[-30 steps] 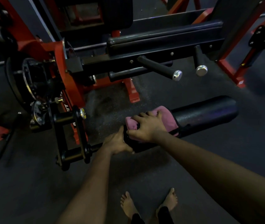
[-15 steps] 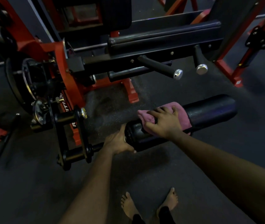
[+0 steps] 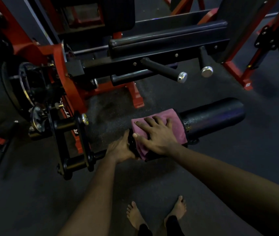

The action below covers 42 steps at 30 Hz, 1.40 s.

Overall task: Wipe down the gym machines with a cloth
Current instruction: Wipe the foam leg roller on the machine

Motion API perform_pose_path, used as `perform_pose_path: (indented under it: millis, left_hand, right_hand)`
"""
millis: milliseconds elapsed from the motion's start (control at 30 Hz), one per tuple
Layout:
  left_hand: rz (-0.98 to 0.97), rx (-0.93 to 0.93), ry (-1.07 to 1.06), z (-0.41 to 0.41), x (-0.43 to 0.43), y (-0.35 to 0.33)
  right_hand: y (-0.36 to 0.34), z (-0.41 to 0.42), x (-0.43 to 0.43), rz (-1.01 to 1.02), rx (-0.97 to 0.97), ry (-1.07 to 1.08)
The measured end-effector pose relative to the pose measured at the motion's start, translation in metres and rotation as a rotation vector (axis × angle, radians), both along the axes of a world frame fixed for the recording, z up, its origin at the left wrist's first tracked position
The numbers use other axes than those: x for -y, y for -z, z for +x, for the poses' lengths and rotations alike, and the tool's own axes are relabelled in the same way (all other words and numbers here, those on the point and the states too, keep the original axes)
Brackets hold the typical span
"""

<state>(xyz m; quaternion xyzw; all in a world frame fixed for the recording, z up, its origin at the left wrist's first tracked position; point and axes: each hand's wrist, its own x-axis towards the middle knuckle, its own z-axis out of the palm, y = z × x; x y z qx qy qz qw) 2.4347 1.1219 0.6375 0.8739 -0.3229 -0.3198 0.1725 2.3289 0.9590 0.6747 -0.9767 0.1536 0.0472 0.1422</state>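
Observation:
A pink cloth lies draped over the near end of a long black roller pad on a red and black gym machine. My right hand presses flat on the cloth with fingers spread and straight. My left hand grips the left end of the roller pad, fingers curled round its rim. The pad sticks out to the right from a black pivot arm.
Two black handles with chrome caps jut out above the pad. A long black seat pad lies behind them. Red frame legs stand at the right. My bare feet stand on the dark rubber floor.
My right hand slid the cloth to the right along the roller pad, then back left toward its near end, and the cloth now lies spread wider. My left hand kept its grip.

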Motion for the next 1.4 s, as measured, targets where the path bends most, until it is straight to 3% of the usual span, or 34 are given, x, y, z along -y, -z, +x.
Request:
perform_pose_path:
  millis: [133, 300, 533, 733, 867, 1033, 1267, 1400]
  left_hand:
    - [0.001, -0.002, 0.011, 0.000, 0.000, -0.002]
    - [-0.017, 0.009, 0.015, 0.001, -0.001, -0.002]
    - [-0.025, 0.051, 0.002, -0.002, 0.000, 0.001]
    - [-0.010, 0.044, 0.016, 0.000, -0.001, 0.000]
    - [-0.013, 0.030, 0.006, -0.001, -0.001, 0.001]
    - [-0.005, 0.037, 0.000, -0.001, 0.000, 0.000]
    - [0.025, 0.035, -0.002, -0.001, 0.000, 0.000]
    - [0.049, 0.037, 0.008, 0.000, 0.000, -0.001]
  right_hand:
    - [0.005, 0.012, 0.000, -0.064, -0.022, 0.029]
    - [0.020, -0.015, -0.016, -0.127, 0.153, 0.072]
    - [0.008, 0.016, -0.004, -0.127, 0.057, 0.080]
    - [0.023, -0.015, -0.020, -0.135, 0.186, 0.086]
    - [0.014, 0.000, -0.002, -0.112, 0.115, 0.041]
    - [0.011, 0.018, -0.018, -0.070, 0.096, 0.208]
    - [0.014, 0.008, 0.008, -0.103, 0.089, 0.059]
    - [0.011, 0.020, -0.005, -0.087, 0.086, 0.238]
